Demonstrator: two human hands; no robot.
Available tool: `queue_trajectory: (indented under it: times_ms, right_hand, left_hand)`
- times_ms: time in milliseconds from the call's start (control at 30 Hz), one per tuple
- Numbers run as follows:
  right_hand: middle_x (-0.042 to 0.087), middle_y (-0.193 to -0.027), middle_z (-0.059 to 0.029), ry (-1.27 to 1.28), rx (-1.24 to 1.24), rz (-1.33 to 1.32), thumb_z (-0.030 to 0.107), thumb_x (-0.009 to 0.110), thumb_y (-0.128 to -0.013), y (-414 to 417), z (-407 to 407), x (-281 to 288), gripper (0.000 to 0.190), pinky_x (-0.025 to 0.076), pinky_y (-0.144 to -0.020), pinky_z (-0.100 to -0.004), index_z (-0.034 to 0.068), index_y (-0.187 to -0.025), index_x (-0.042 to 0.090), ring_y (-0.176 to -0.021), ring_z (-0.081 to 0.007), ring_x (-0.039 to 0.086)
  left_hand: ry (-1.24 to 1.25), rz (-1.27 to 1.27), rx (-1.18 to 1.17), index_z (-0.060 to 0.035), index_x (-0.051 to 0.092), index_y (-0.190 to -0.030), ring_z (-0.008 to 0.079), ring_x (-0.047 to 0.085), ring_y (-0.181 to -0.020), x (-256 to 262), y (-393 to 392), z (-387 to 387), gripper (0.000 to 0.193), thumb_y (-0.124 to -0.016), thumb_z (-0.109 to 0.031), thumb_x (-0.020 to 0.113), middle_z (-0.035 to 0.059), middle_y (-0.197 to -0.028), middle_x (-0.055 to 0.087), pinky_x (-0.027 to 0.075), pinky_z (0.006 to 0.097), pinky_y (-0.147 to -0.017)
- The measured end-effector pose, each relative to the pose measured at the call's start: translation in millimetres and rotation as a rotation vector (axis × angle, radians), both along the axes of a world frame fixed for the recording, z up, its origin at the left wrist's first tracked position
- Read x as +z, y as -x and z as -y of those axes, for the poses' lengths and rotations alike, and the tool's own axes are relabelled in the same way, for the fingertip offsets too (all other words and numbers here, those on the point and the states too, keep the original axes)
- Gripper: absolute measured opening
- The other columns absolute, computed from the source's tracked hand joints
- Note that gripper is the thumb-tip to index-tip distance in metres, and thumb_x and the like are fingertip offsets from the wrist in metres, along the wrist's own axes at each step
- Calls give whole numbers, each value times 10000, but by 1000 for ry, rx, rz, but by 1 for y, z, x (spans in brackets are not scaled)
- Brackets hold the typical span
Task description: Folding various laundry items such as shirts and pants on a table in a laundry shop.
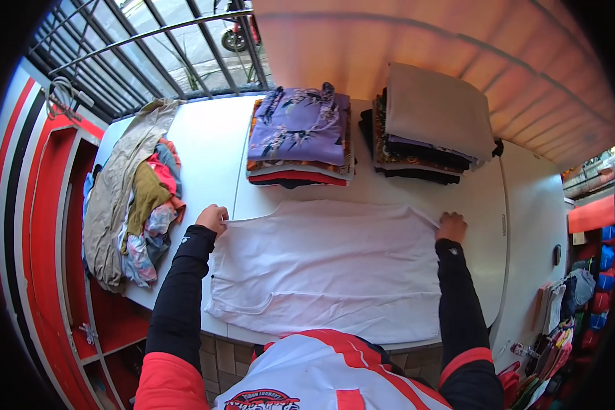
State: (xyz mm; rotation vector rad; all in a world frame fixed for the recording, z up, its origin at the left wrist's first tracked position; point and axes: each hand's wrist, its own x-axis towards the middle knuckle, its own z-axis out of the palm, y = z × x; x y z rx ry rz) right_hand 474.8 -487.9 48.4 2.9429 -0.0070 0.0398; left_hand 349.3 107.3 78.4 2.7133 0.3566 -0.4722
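A white cloth garment (328,256) lies spread sideways across the white table (210,148), with folds and light wrinkles near its lower edge. At its upper left corner, my left hand (213,219) pinches the fabric between thumb and fingers. My right hand (451,227) is at the upper right corner, with the garment's edge at its fingers; its grip on the cloth is partly hidden. Both forearms wear black sleeves.
Beyond the garment stand a folded stack topped by a purple floral piece (297,125) and another topped by a beige cloth (435,113). Loose clothes (151,205) lie at the left. Metal window bars (159,46) border the table's far left edge.
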Motion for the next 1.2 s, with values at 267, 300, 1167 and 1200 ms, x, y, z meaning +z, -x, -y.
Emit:
queue_trajectory:
  times_ms: [267,300,1167,1200]
  right_hand:
    - [440,-793,-109,-477,-4,370,-54,535,-532,160,41,34,236,369,-713,-390,73,-713,454,-811,-310,432]
    - [437,-798,-104,-511,-44,353,-80,526,-521,180,46,27,257,368,-709,-386,74,-713,450,-818,-307,427]
    - [286,-1405,-29,-311,-49,62,286,408,-893,212,22,-33,460,156,-1047,-491,227,-1342,324,-1300,-282,235]
    - [287,-1406,-24,-328,-61,37,283,410,-893,210,20,-35,457,169,-1046,-482,232,-1340,329,-1301,-287,234]
  left_hand:
    - [-142,610,-56,-116,564,-718,232,518,-791,23,111,22,171,-597,-42,660,49,-779,517,354,364,-695]
    - [-194,605,-35,-119,571,-723,230,524,-802,19,127,27,169,-603,-42,662,44,-804,533,356,364,-702]
    - [-345,206,96,-166,373,-1314,349,183,-1308,-36,121,71,509,-832,-278,492,166,-1410,231,143,528,-1037]
    - [-323,399,106,-122,445,-1240,367,241,-1276,-38,122,81,483,-778,-209,558,186,-1375,284,184,531,-1015]
